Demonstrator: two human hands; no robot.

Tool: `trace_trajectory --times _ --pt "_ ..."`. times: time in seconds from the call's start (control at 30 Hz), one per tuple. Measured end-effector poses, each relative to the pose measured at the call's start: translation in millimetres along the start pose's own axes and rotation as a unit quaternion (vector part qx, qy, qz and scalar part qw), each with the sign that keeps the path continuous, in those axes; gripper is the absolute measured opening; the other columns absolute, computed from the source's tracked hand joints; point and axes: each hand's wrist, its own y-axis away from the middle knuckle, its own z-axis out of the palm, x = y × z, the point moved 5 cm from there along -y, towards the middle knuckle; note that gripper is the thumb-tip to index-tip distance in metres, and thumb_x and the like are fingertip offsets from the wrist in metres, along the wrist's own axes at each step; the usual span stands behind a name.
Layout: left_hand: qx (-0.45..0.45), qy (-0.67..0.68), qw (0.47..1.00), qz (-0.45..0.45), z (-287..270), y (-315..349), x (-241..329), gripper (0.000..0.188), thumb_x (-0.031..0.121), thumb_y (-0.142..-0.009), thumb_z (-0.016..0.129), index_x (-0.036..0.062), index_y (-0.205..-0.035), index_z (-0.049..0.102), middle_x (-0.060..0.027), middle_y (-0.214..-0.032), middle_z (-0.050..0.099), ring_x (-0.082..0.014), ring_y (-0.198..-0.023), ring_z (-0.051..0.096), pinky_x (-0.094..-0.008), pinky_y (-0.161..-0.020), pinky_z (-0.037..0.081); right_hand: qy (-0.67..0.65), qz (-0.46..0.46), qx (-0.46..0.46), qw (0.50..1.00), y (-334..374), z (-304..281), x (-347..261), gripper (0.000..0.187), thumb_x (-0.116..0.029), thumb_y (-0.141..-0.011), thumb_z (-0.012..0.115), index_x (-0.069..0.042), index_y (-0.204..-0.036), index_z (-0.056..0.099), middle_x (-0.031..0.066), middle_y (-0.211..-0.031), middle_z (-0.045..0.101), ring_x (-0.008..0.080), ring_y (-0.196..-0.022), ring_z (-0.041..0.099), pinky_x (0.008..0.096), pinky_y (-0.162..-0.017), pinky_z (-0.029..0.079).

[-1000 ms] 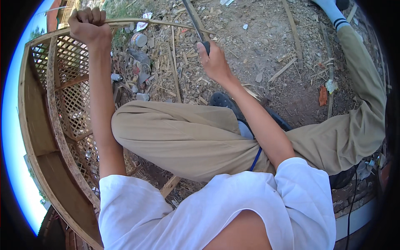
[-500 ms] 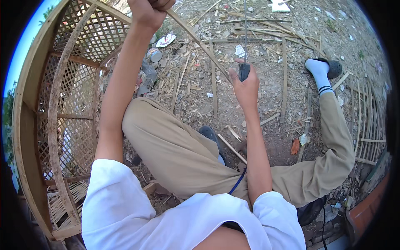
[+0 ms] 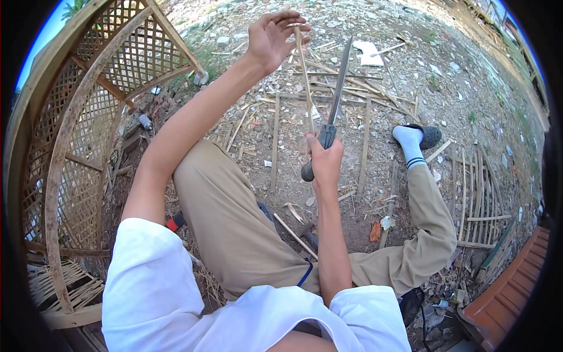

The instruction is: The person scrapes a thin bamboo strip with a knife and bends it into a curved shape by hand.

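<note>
My right hand (image 3: 326, 164) is closed round the dark handle of a machete (image 3: 341, 82), its long blade pointing up and away. Along the blade's left side a thin split bamboo strip (image 3: 304, 73) stands nearly upright in view, its lower end at my right thumb; whether the thumb pinches it is hard to tell. My left hand (image 3: 272, 42) is raised beside the strip's far end, palm turned toward it and fingers spread. The fingers are at the strip, perhaps touching it, but are not wrapped round it.
A wooden lattice frame (image 3: 54, 170) stands close on my left. Bamboo slats (image 3: 363, 141) and shavings lie on the stony ground ahead. To my right are a slatted bamboo panel (image 3: 482, 193) and a reddish-brown ridged object (image 3: 510, 287). My bent leg (image 3: 229, 217) lies below the hands.
My left hand has come rightward from the strip and its fist has opened. The strip now stands steeper, beside the blade. The machete shows more of its side, and the view has shifted.
</note>
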Motion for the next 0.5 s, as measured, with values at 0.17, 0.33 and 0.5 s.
trace_trajectory --times 0.17,0.33,0.5 --pt "-0.125 -0.211 0.954 -0.169 -19.2 24.8 -42.7 0.03 0.03 -0.103 0.051 0.0065 -0.115 0.064 -0.0084 -0.112 0.068 -0.02 -0.108 0.066 -0.0404 -0.094 0.054 -0.003 -0.038 0.026 0.999 -12.1 -38.2 -36.1 0.01 -0.004 -0.09 0.071 -0.002 -0.089 0.062 0.0021 -0.077 0.061 0.0083 -0.064 0.053 0.028 -0.059 0.042" --pt "-0.394 -0.462 0.764 -0.219 1.7 80.8 -89.5 0.035 0.01 -0.092 0.072 0.0063 -0.124 0.058 -0.0076 -0.118 0.066 -0.0191 -0.113 0.065 -0.0366 -0.095 0.053 -0.075 -0.065 0.054 0.994 -17.4 -76.4 -64.7 0.014 0.0 -0.087 0.068 0.002 -0.1 0.065 0.0133 -0.099 0.071 0.0139 -0.081 0.065 0.0296 -0.076 0.052" --pt "-0.516 -0.572 0.637 0.02 56.4 138.2 -104.6 0.073 0.008 -0.08 0.082 0.0101 -0.142 0.044 -0.0141 -0.142 0.049 -0.0292 -0.129 0.054 -0.0436 -0.107 0.046 -0.207 -0.052 0.048 0.976 -25.7 -106.4 -63.8 0.035 0.002 -0.087 0.06 0.011 -0.122 0.06 0.0237 -0.118 0.067 0.0275 -0.108 0.069 0.037 -0.099 0.056"
